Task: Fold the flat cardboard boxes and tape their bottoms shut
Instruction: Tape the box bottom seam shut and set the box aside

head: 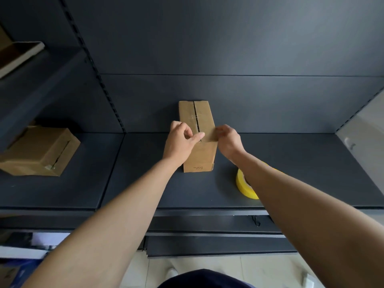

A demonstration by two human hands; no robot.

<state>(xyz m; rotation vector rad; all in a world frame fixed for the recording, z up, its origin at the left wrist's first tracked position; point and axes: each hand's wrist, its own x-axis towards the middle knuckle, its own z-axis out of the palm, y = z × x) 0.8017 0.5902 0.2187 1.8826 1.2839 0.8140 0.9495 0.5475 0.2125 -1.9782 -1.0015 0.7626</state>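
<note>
A small folded cardboard box [200, 119] stands on the dark shelf [145, 183], its two closed flaps facing up with a dark gap along the seam. My left hand [181, 140] lies on the box's near left corner, thumb stretched across the seam, fingers curled. My right hand [227, 140] pinches the near right edge of the top flap. A strip of clear tape seems to cross the seam between the hands, though it is hard to make out. A yellow tape roll [245, 187] lies on the shelf under my right forearm, partly hidden.
A second folded cardboard box [39, 150] with a taped seam sits on the shelf at the left. A slotted upright [104, 88] divides the two shelf bays. Another shelf [18, 57] juts out at upper left. Lower shelves and a tiled floor lie below.
</note>
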